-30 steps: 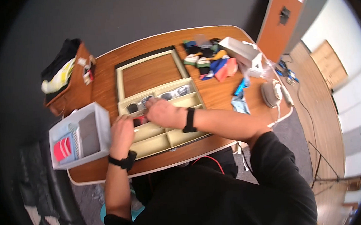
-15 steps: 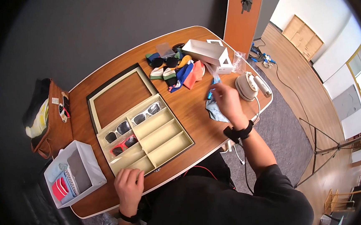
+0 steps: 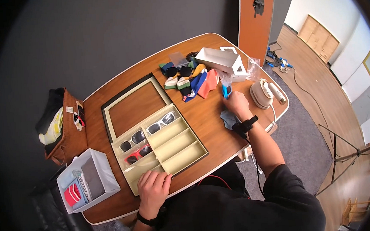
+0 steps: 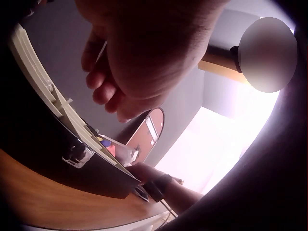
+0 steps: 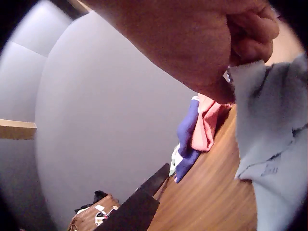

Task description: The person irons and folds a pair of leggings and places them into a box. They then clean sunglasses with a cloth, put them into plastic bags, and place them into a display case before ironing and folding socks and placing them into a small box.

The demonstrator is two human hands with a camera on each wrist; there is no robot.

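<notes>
In the head view, my right hand pinches blue sunglasses at the table's right, a clear bag just beyond them. Beneath its wrist lies a grey-blue cloth; in the right wrist view the cloth is beside the curled fingers, which hide what they grip. My left hand, fingers loosely bent, is at the front edge of the display case. The case's back row has white-framed sunglasses and a clear-framed pair; red sunglasses lie in the left compartment in front.
Patterned socks with black sunglasses, a white box and a white appliance with a cord occupy the table's back and right. On the left are a brown bag and a white bin with folded cloths.
My right hand has left the case, crossed right and taken hold of the blue sunglasses. The left hand has withdrawn from the compartments to the front edge, and the red pair is uncovered.
</notes>
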